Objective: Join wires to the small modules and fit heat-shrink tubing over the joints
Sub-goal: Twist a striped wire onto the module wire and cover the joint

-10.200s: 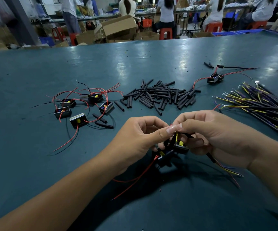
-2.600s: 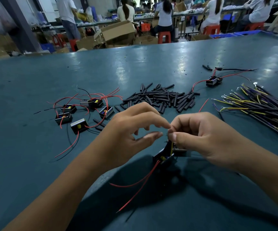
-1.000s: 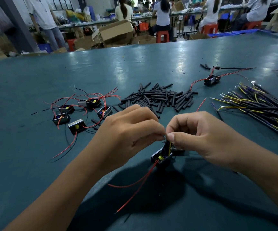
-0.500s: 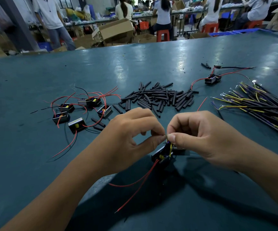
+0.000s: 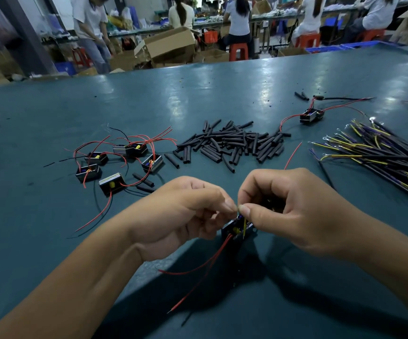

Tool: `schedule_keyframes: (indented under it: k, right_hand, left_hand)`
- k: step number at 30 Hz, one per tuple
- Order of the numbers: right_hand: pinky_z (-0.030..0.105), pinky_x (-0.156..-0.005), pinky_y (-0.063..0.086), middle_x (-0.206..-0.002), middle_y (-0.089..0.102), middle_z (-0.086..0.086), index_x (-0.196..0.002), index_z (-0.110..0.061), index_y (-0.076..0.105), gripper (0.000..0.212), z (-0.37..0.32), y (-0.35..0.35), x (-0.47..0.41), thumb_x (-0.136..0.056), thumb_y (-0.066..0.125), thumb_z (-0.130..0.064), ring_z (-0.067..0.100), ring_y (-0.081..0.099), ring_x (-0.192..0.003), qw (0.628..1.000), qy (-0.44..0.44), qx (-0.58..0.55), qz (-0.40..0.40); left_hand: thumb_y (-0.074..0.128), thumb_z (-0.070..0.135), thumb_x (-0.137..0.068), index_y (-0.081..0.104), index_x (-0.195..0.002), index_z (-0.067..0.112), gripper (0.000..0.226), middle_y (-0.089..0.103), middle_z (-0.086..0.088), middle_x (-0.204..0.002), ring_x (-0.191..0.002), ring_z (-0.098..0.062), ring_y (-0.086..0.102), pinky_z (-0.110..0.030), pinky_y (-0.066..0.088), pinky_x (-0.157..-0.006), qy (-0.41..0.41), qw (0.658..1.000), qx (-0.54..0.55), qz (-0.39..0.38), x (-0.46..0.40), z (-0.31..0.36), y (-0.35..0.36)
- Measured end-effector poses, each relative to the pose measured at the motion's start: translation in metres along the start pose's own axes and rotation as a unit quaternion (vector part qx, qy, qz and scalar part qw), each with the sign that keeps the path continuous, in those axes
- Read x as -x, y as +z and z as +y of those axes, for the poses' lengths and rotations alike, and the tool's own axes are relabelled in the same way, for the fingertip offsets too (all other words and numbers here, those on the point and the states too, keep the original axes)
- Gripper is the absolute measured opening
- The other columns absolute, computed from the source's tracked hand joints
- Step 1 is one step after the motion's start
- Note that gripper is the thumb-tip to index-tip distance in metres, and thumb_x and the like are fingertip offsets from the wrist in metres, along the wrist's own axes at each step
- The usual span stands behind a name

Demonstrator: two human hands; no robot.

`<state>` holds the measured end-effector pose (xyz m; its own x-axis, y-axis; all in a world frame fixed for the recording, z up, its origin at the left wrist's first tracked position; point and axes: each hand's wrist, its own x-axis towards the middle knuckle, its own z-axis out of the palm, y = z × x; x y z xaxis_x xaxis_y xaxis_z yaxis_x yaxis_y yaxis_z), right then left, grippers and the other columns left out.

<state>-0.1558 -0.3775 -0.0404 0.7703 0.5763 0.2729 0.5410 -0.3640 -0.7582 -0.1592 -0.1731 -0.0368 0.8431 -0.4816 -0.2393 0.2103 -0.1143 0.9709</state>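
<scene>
A small black module (image 5: 237,230) with a yellow part hangs just above the table between my hands, two red leads (image 5: 198,272) trailing down from it. My left hand (image 5: 185,211) and my right hand (image 5: 293,209) meet fingertip to fingertip above it, each pinching a thin wire end at the joint. A yellow wire runs from the pinch down to the module. The joint itself is too small to make out. A pile of black heat-shrink tubes (image 5: 232,145) lies behind my hands.
Several modules with red leads (image 5: 115,165) lie at the left. A bundle of black, yellow and purple wires (image 5: 381,155) lies at the right, one wired module (image 5: 311,116) beyond it. The green table (image 5: 198,94) stretches far back; people and cardboard boxes stand behind it.
Both hands stay pinched together over the module. My left fingers have shifted slightly at the joint between frames. The module and red leads hang where they were.
</scene>
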Motion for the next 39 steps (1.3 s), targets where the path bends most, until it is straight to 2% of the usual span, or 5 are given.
schedule_keyframes:
  k: [4, 11, 18, 26, 39]
  right_hand:
    - [0.013, -0.052, 0.036, -0.060, 0.056, -0.013, -0.078, -0.021, 0.063, 0.008, 0.002, -0.002, -0.002, -0.085, 0.064, -0.024, 0.001, 0.045, -0.052, 0.999, 0.018, -0.035, 0.004]
    - [0.030, -0.058, 0.043, -0.065, 0.058, 0.001, -0.079, -0.014, 0.064, 0.015, 0.005, -0.006, -0.004, -0.092, 0.066, -0.008, 0.013, 0.050, -0.060, 0.993, 0.059, -0.103, 0.002]
    - [0.021, -0.055, 0.040, -0.064, 0.056, 0.000, -0.080, -0.008, 0.063, 0.013, 0.004, -0.004, -0.005, -0.092, 0.064, -0.003, 0.011, 0.048, -0.060, 0.986, 0.077, -0.146, -0.007]
    - [0.024, -0.058, 0.041, -0.064, 0.057, -0.001, -0.079, -0.010, 0.064, 0.014, 0.003, -0.005, -0.006, -0.092, 0.064, -0.004, 0.012, 0.048, -0.061, 0.984, 0.087, -0.155, -0.011]
    - [0.026, -0.057, 0.040, -0.063, 0.056, -0.001, -0.078, -0.012, 0.064, 0.015, 0.003, -0.005, -0.007, -0.091, 0.066, -0.009, 0.013, 0.048, -0.060, 0.987, 0.069, -0.146, -0.005]
  left_hand:
    - [0.068, 0.019, -0.082, 0.068, -0.070, 0.015, 0.012, 0.056, -0.003, -0.061, -0.055, -0.013, 0.048, -0.020, 0.039, -0.052, 0.089, 0.988, -0.120, 0.027, 0.000, 0.001, -0.006]
    - [0.076, 0.020, -0.088, 0.070, -0.100, 0.017, 0.014, 0.062, 0.007, -0.092, -0.079, -0.017, 0.060, -0.033, 0.047, -0.062, 0.357, 0.818, -0.436, 0.112, -0.002, -0.002, -0.016]
    - [0.071, 0.018, -0.093, 0.074, -0.098, 0.008, 0.011, 0.062, 0.002, -0.096, -0.084, 0.001, 0.053, -0.009, 0.037, -0.078, 0.424, 0.754, -0.488, 0.121, -0.005, -0.004, -0.017]
    - [0.063, 0.020, -0.098, 0.072, -0.095, 0.006, 0.017, 0.062, -0.001, -0.096, -0.086, -0.010, 0.055, -0.023, 0.045, -0.078, 0.436, 0.722, -0.521, 0.127, -0.007, -0.003, -0.016]
    - [0.061, 0.027, -0.093, 0.063, -0.084, 0.010, 0.019, 0.053, 0.003, -0.066, -0.062, -0.012, 0.045, -0.023, 0.039, -0.057, 0.146, 0.977, -0.151, 0.035, -0.003, -0.004, -0.005]
